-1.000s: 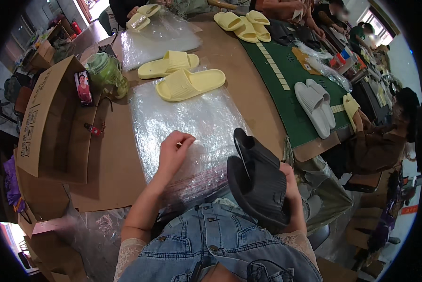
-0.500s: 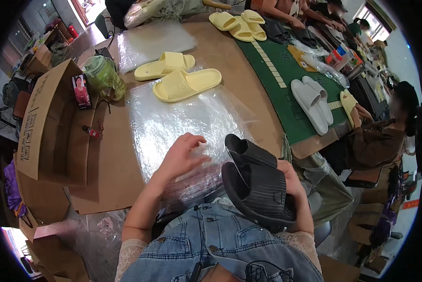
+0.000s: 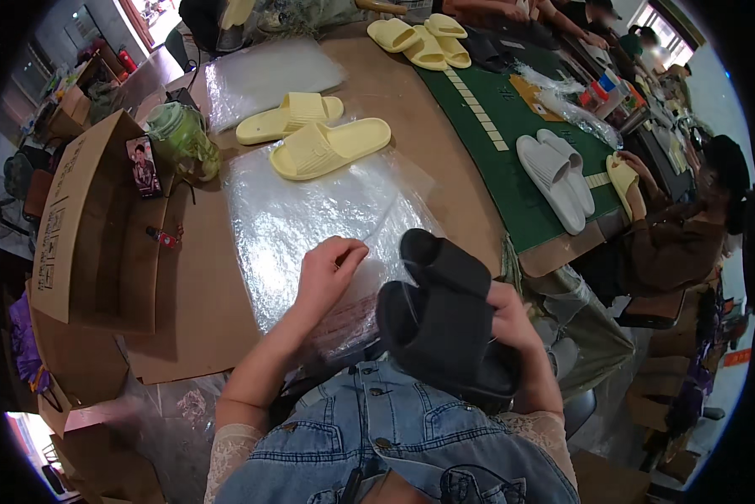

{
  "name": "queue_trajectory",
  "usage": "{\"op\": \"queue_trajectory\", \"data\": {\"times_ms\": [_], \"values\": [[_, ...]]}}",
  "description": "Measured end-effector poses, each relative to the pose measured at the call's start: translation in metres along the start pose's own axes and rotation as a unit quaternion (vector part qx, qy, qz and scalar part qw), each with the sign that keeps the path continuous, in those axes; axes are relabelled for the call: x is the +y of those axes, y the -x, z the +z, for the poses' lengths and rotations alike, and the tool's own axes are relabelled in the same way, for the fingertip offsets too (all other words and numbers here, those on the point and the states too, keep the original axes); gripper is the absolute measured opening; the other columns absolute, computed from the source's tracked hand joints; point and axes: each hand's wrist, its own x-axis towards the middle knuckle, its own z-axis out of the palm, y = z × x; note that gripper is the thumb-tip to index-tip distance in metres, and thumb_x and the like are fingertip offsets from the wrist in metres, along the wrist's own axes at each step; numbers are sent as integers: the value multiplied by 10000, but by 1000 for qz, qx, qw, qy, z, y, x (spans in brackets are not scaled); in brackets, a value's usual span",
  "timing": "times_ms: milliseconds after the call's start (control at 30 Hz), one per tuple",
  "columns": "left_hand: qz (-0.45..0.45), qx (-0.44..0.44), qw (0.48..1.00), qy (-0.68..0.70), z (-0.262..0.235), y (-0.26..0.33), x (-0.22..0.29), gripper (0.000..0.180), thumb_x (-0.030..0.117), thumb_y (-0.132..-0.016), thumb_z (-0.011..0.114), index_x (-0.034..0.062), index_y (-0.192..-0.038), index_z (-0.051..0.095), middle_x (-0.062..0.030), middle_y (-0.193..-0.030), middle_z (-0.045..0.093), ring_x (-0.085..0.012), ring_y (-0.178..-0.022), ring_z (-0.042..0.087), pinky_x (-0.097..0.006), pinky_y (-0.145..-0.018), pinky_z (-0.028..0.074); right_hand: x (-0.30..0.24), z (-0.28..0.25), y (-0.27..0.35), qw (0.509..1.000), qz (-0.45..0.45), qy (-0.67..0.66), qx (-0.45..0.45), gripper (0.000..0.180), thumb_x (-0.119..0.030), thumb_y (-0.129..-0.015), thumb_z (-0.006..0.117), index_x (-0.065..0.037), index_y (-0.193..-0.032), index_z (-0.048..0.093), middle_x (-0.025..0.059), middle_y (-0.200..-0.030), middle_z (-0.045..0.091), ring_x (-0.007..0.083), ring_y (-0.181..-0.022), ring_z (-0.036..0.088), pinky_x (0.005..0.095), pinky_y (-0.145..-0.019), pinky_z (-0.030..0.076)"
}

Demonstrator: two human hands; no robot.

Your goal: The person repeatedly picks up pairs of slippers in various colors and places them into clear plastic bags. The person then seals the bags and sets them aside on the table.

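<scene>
My right hand (image 3: 512, 323) grips a pair of black slippers (image 3: 440, 315), stacked together and held close above my lap at the table's near edge. My left hand (image 3: 327, 273) pinches the near edge of a clear plastic bag (image 3: 310, 210) that lies on top of a pile of such bags on the brown cardboard-covered table (image 3: 201, 294). The fingers are closed on the film just left of the slippers' toes.
Two pale yellow slippers (image 3: 327, 143) lie beyond the bags. An open cardboard box (image 3: 92, 227) stands at left beside a green jar (image 3: 184, 139). A green mat (image 3: 512, 143) at right carries white slippers (image 3: 554, 172). Another person's sleeve (image 3: 671, 244) reaches in at right. More yellow slippers (image 3: 419, 42) lie far back.
My left hand slid nearer along the bag and now pinches its near edge. The black slippers in my right hand tipped forward toward the bag.
</scene>
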Motion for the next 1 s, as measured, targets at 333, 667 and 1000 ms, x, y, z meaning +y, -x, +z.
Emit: {"op": "queue_trajectory", "data": {"times_ms": [333,667,1000], "values": [[32,-20,999,-19,-25,-20,22,171,158,-923,696,51,-1053,732,-44,-757,670,-117,-631,575,-287,-601,480,7,20,-47,952,-74,291,59,246,-188,-699,749,16,-753,622,182,-816,611,408,-762,628,484,-674,519],[152,21,976,-152,-19,-24,29,130,164,-914,688,86,-1008,736,-92,-854,709,-234,-716,674,-336,-669,525,-44,22,-25,913,-140,360,-133,250,-238,-696,752,-42,-714,599,124,-769,573,331,-744,629,451,-637,513],[201,-42,962,-180,-21,-16,39,130,193,-887,714,120,-994,729,-84,-836,695,-267,-717,672,-363,-653,527,4,31,-48,943,-57,325,35,277,-228,-756,733,21,-758,612,201,-812,609,413,-764,635,491,-672,513]]}}
